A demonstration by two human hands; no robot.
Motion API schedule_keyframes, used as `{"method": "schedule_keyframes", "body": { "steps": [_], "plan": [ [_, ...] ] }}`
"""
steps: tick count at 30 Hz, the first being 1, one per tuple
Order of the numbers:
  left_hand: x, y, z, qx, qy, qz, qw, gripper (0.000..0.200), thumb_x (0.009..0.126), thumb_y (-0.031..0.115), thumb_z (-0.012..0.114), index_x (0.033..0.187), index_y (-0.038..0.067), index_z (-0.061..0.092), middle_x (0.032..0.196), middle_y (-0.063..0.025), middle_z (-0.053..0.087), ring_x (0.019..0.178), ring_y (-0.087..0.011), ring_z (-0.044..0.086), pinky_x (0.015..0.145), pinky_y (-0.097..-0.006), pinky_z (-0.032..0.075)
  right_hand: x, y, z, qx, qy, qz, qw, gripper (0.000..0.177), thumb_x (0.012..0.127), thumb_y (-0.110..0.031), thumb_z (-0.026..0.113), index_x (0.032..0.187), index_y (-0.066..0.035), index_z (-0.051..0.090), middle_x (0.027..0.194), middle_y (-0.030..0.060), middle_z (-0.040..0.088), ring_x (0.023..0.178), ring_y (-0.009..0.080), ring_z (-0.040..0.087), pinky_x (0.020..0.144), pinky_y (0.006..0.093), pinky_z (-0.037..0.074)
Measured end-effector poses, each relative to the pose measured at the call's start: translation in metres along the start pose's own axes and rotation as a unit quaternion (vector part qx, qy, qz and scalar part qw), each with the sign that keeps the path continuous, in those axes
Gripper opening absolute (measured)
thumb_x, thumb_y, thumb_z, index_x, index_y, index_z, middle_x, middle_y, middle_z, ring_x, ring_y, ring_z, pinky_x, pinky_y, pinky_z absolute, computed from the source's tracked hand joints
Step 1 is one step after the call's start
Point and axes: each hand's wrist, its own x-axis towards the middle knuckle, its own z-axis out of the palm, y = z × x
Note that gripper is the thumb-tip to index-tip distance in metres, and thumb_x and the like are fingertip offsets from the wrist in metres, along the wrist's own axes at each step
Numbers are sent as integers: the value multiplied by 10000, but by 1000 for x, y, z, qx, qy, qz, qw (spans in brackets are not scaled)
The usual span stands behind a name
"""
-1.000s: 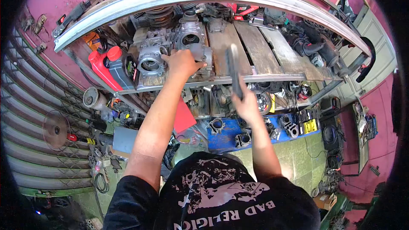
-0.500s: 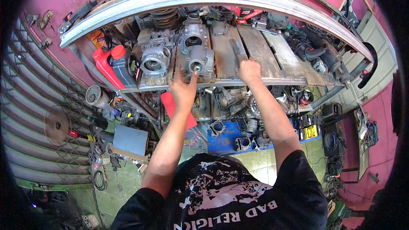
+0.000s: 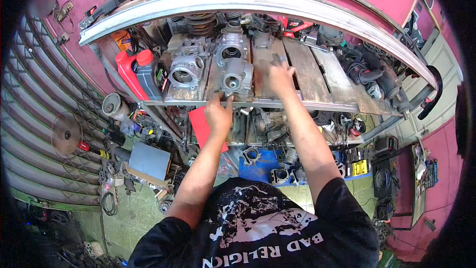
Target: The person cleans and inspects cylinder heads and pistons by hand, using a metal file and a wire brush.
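Note:
A grey metal cylinder head (image 3: pixel 239 77) sits near the front edge of the wooden shelf (image 3: pixel 308 74). My left hand (image 3: pixel 219 115) is at its lower left corner, fingers apart, with the fingertips at or against its front edge. To the right of the part, my right hand (image 3: pixel 281 80) is closed around a dark, narrow brush (image 3: pixel 278 59), smeared by motion. The brush points away from me over the boards, and its bristles cannot be made out clearly. Another cylinder head (image 3: pixel 186 75) stands on the left, and a finned engine part (image 3: pixel 232 49) lies just behind.
Red and dark oil bottles (image 3: pixel 148 75) stand at the shelf's left end. A metal rail (image 3: pixel 248 1) crosses above the shelf. Power tools (image 3: pixel 367 72) crowd the right end. Below are a red sheet (image 3: pixel 202 126), a blue surface (image 3: pixel 258 166) with engine parts, and a fan (image 3: pixel 67 134).
My right hand has shifted left and slightly up with the brush, closer to the cylinder head. My left hand has slid down toward the part's front edge. The view has shifted slightly.

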Motion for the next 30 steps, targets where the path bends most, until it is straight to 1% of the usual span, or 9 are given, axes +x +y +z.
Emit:
{"method": "schedule_keyframes", "body": {
  "steps": [2, 6, 12, 18, 22, 23, 24, 26, 30],
  "plan": [
    [-1, -2, 1, 14, 1, 4, 1000, 335, 848, 251, 806, 1048, -4, 721, 988, -211, 719, 838, -383, 686, 750, -444, 544, -3, -30, -24, 156, -109, -55, 980, 558, 810, -164, 681, 1363, -223, 636, 1211, 132, 696, 1223, 340, 561, 970, 602, 372],
    [2, -4, -4, 41, 19, 23, 999, 283, 851, 239, 786, 1018, 23, 711, 926, -191, 707, 885, -419, 669, 780, -519, 515, -4, -39, -16, 216, -119, -27, 969, 502, 778, -188, 713, 1280, -213, 716, 1252, 141, 697, 1208, 324, 573, 957, 529, 390],
    [16, -11, -13, 4, 30, -22, 999, 248, 866, 168, 754, 1052, 12, 710, 941, -224, 718, 891, -420, 689, 784, -493, 530, -4, -30, 2, 282, -2, -70, 957, 361, 868, -259, 734, 1217, -165, 728, 1191, 65, 728, 1162, 304, 603, 958, 465, 375],
    [38, -6, -33, 84, 24, -112, 990, 271, 902, 260, 756, 895, -5, 698, 851, -235, 722, 812, -441, 700, 723, -491, 542, -39, -57, -1, 272, 23, -59, 960, 477, 905, -295, 724, 1284, -71, 541, 999, 182, 730, 1077, 352, 626, 913, 512, 374],
    [28, -15, -23, -107, 34, -84, 990, 369, 892, 311, 762, 1006, -35, 700, 839, -216, 725, 750, -359, 715, 722, -472, 554, -64, -78, -11, 233, 69, -12, 970, 348, 896, -269, 732, 1121, -69, 557, 964, 168, 720, 1005, 375, 621, 846, 513, 390],
    [21, -13, -24, -136, 13, -52, 989, 446, 896, 306, 757, 1168, -39, 683, 945, -246, 720, 887, -347, 710, 810, -472, 543, -69, -83, -11, 236, 72, 13, 969, 338, 892, -259, 724, 1118, -72, 558, 971, 169, 723, 1017, 369, 618, 846, 516, 389],
    [16, -11, -23, -136, 14, -51, 989, 446, 896, 306, 757, 1168, -39, 683, 945, -246, 720, 887, -347, 710, 810, -472, 543, -72, -87, -13, 239, 75, 37, 967, 328, 887, -250, 717, 1116, -76, 559, 978, 170, 725, 1028, 363, 616, 846, 518, 388],
    [10, -9, -24, 12, 66, 104, 992, 431, 930, 219, 704, 1272, -38, 650, 919, -217, 704, 912, -373, 652, 846, -468, 510, -77, -91, -16, 250, 50, 51, 966, 360, 864, -236, 738, 1128, -72, 556, 1000, 171, 725, 1041, 364, 613, 859, 520, 396],
    [22, -21, -31, 44, -38, 67, 996, 511, 853, 230, 786, 1291, -2, 661, 910, -233, 703, 920, -416, 621, 866, -491, 498, -76, -89, -14, 324, 73, 64, 941, 473, 845, -260, 780, 1234, -74, 586, 907, 111, 723, 977, 346, 634, 864, 500, 416]
  ]
}}
